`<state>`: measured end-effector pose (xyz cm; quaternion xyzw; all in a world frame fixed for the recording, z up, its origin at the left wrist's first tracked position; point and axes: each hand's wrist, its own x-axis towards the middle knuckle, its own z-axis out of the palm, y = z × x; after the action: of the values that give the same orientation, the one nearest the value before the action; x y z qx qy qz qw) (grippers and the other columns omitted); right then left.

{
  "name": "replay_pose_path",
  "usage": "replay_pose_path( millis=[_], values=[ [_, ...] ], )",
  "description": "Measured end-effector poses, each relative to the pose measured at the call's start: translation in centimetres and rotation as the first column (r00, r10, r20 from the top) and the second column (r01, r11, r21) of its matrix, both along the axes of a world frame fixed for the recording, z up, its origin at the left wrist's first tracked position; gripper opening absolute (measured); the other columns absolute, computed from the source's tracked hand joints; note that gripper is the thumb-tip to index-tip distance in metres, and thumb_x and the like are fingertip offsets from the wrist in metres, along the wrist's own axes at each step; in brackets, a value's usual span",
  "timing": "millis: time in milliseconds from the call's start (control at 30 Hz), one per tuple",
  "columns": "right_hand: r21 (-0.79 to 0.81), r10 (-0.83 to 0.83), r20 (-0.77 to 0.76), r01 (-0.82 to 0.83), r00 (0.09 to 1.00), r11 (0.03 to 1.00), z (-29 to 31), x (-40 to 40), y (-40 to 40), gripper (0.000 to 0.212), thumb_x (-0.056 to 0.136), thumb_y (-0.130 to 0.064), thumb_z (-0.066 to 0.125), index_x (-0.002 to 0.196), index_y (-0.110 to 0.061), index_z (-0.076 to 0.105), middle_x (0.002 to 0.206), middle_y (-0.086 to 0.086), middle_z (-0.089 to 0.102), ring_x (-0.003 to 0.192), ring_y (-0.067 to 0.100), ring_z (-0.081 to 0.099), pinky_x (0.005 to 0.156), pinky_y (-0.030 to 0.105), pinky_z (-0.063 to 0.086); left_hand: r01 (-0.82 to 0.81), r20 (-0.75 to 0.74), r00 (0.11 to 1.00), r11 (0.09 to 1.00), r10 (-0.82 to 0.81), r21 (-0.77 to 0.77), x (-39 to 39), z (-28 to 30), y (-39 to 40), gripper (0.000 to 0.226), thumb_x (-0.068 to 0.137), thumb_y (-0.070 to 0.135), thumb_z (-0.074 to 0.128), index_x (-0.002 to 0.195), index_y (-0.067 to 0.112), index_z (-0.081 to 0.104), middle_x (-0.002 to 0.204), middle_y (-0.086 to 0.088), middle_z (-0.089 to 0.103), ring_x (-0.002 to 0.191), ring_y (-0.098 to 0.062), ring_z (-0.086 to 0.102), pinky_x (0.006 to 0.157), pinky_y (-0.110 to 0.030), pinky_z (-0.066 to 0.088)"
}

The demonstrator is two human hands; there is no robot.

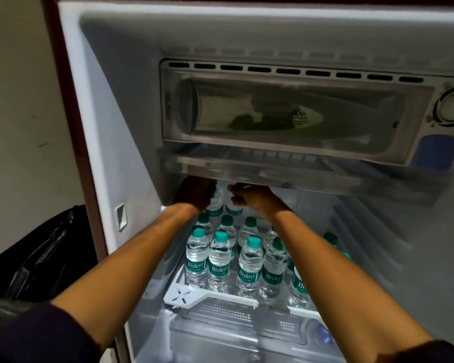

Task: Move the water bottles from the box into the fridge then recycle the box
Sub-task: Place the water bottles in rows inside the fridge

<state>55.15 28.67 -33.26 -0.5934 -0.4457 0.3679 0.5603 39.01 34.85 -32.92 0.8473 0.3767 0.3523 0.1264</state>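
Hidden: your fingertips and the rear bottles' caps sit under the chiller tray.
Hands: your left hand grips a rear bottle; right hand curled, grip unclear.
Bottles: Bisleri water bottles upright, teal caps up, on the fridge shelf.
Count: about a dozen visible, some blocked by your forearms.

Pretty dim room. Plain off-white wall with a few scuff marks, and low against it there's a black bin bag, glossy and crumpled. Floor isn't really visible.
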Motion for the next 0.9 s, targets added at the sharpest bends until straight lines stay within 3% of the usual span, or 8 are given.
replay_pose_path(
  millis=[167,267,400,533,600,733,800,900],
  values=[
    [-0.152,-0.006,0.057,0.014,0.998,0.988,-0.6,0.2,1.9,0.015,0.087,-0.016,0.071,0.081,-0.006,0.062,0.078,0.007,0.067,0.074,0.014,0.066,0.093,0.033,0.054,0.040,-0.094,0.995,0.999,-0.039,0.003,0.4,-1.1,1.6,0.016,0.096,0.010,0.052,0.109,0.008,0.062,0.112,-0.016,0.061,0.098,-0.029,0.060,0.090,-0.044,0.050],
    [-0.194,-0.028,0.090,0.045,0.996,0.980,-0.8,0.0,2.7,0.018,0.086,-0.014,0.072,0.091,0.002,0.064,0.076,0.010,0.067,0.069,0.014,0.067,0.081,0.028,0.059,0.040,-0.171,0.984,0.999,-0.039,0.001,0.8,-1.7,2.6,0.020,0.095,0.010,0.055,0.113,0.013,0.062,0.118,-0.013,0.059,0.103,-0.027,0.060,0.092,-0.040,0.050],
    [-0.253,-0.044,0.175,0.088,0.984,0.964,-1.4,-0.2,3.3,0.030,0.085,-0.015,0.074,0.101,0.008,0.064,0.073,0.011,0.068,0.059,0.013,0.068,0.063,0.023,0.060,0.034,-0.240,0.969,0.997,-0.049,-0.065,1.2,-2.6,3.4,0.022,0.094,0.009,0.056,0.112,0.017,0.064,0.117,-0.012,0.059,0.096,-0.026,0.063,0.080,-0.035,0.057],
    [-0.292,-0.038,0.285,0.125,0.958,0.948,-2.3,0.2,4.2,0.031,0.085,-0.022,0.075,0.094,0.006,0.066,0.070,0.011,0.070,0.067,0.020,0.071,0.080,0.035,0.060,0.041,-0.278,0.959,0.996,-0.061,-0.075,1.7,-3.3,4.1,0.022,0.095,0.009,0.053,0.114,0.016,0.063,0.121,-0.010,0.058,0.100,-0.023,0.062,0.075,-0.023,0.050],
    [-0.296,-0.030,0.354,0.142,0.935,0.944,-2.5,0.4,4.6,0.030,0.086,-0.026,0.073,0.086,0.004,0.066,0.067,0.011,0.069,0.068,0.023,0.069,0.082,0.036,0.059,0.038,-0.276,0.959,0.995,-0.063,-0.096,2.0,-3.4,4.4,0.020,0.096,0.011,0.052,0.113,0.016,0.063,0.121,-0.010,0.059,0.100,-0.021,0.060,0.074,-0.020,0.045],
    [-0.309,0.018,0.533,0.176,0.846,0.935,-2.7,0.2,4.9,0.031,0.088,-0.031,0.069,0.086,0.000,0.066,0.060,0.006,0.066,0.049,0.014,0.062,0.052,0.022,0.051,0.018,-0.252,0.966,0.988,-0.057,-0.154,2.4,-3.8,5.0,0.019,0.097,0.011,0.052,0.112,0.015,0.063,0.117,-0.008,0.057,0.091,-0.017,0.059,0.067,-0.021,0.049],
    [-0.322,0.033,0.588,0.196,0.808,0.926,-2.8,-0.1,4.8,0.031,0.089,-0.032,0.068,0.097,-0.003,0.061,0.060,0.003,0.062,0.036,0.005,0.054,0.036,0.014,0.039,0.007,-0.255,0.966,0.984,-0.053,-0.180,2.6,-4.2,5.2,0.020,0.097,0.010,0.052,0.112,0.015,0.063,0.117,-0.011,0.057,0.093,-0.025,0.062,0.073,-0.033,0.057],
    [-0.326,0.052,0.632,0.205,0.773,0.923,-2.7,-0.1,4.7,0.031,0.090,-0.031,0.067,0.101,-0.007,0.051,0.062,0.003,0.056,0.024,0.002,0.045,0.026,0.011,0.026,-0.024,-0.274,0.961,0.977,-0.036,-0.211,2.9,-3.8,5.1,0.021,0.098,0.013,0.050,0.115,0.012,0.063,0.117,-0.015,0.056,0.099,-0.034,0.062,0.085,-0.044,0.055]
  ],
)
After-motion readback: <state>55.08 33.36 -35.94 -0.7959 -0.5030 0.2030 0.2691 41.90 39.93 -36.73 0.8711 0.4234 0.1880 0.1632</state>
